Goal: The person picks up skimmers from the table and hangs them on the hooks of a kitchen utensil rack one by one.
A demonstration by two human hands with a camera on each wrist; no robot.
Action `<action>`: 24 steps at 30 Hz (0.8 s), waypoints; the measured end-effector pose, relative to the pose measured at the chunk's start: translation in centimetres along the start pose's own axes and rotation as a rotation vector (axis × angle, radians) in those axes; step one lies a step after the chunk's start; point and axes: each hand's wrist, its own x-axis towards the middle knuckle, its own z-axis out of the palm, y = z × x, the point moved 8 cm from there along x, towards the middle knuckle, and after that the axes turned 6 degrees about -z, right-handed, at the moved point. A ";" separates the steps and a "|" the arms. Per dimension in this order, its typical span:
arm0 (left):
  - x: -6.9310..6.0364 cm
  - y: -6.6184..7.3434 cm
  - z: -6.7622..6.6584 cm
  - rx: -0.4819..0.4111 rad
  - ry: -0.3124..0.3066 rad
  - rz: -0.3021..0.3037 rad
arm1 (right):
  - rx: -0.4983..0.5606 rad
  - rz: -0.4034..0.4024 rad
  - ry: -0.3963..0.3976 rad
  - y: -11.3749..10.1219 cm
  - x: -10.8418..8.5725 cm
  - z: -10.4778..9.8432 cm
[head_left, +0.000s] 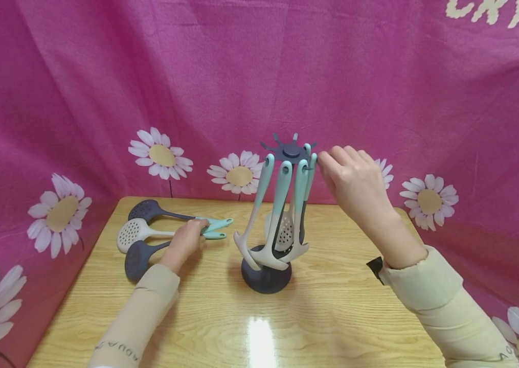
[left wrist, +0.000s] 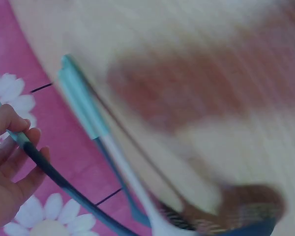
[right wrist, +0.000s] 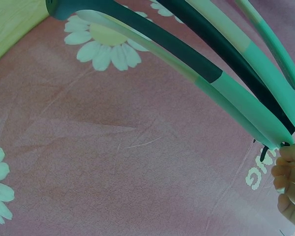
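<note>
My left hand [head_left: 186,243] pinches the mint handle of a dark round-headed ladle [head_left: 137,260]; in the left wrist view, thumb and fingers [left wrist: 20,124] close round that handle. Beside it on the table lie a white skimmer [head_left: 131,234] and a dark skimmer [head_left: 144,210]. My right hand [head_left: 353,171] is up at the dark utensil stand [head_left: 266,278]. Its fingertips [right wrist: 291,155] pinch the end of a mint-handled dark utensil [right wrist: 162,42], beside a hook. The head of that utensil is partly hidden behind others.
Several utensils with mint handles hang round the stand, including a pale one [head_left: 270,253] in front and a perforated pale one [head_left: 285,232] behind. Bare hooks [head_left: 295,137] show at the stand's far side. A magenta daisy-print cloth [head_left: 222,76] rises behind the wooden table [head_left: 333,306].
</note>
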 end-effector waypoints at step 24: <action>2.4 2.9 -6.5 -0.421 0.349 0.099 | 0.008 -0.002 0.007 0.0 -0.1 0.0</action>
